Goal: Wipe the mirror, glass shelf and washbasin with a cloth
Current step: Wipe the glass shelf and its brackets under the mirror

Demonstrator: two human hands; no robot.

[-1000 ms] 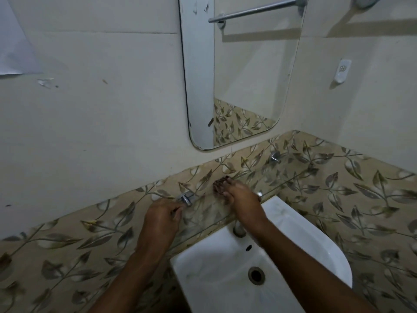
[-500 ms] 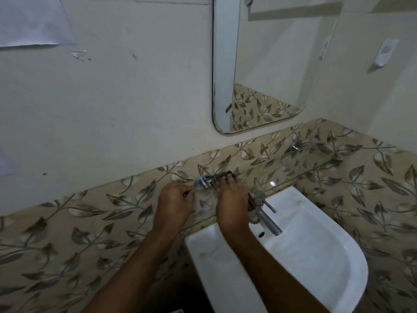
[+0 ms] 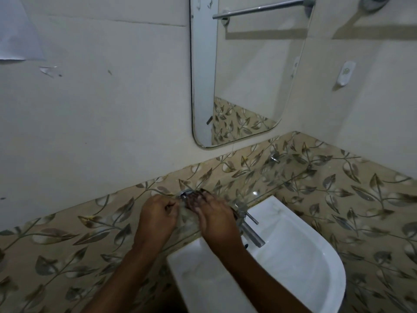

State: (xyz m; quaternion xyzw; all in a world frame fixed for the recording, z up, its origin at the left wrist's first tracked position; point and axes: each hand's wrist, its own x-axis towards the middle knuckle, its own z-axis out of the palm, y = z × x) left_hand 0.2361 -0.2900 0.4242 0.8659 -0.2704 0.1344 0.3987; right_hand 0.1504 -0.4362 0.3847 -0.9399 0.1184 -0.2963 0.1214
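Observation:
A clear glass shelf (image 3: 259, 177) runs along the leaf-patterned tiles, above a white washbasin (image 3: 334, 263) and below a wall mirror (image 3: 248, 75). My left hand (image 3: 158, 213) is curled at the shelf's left end, pinching the glass edge beside a chrome bracket (image 3: 185, 193). My right hand (image 3: 214, 215) lies flat on the shelf with its fingers spread toward that bracket. No cloth shows in either hand.
A chrome tap (image 3: 250, 229) juts over the basin just right of my right wrist. A second shelf bracket (image 3: 274, 158) sits farther right. A white hook (image 3: 346, 73) hangs on the right wall, and a paper sheet (image 3: 15, 35) is stuck at the top left.
My right hand slid left along the shelf until it met the left bracket and my left hand. The view has shifted, showing more of the mirror.

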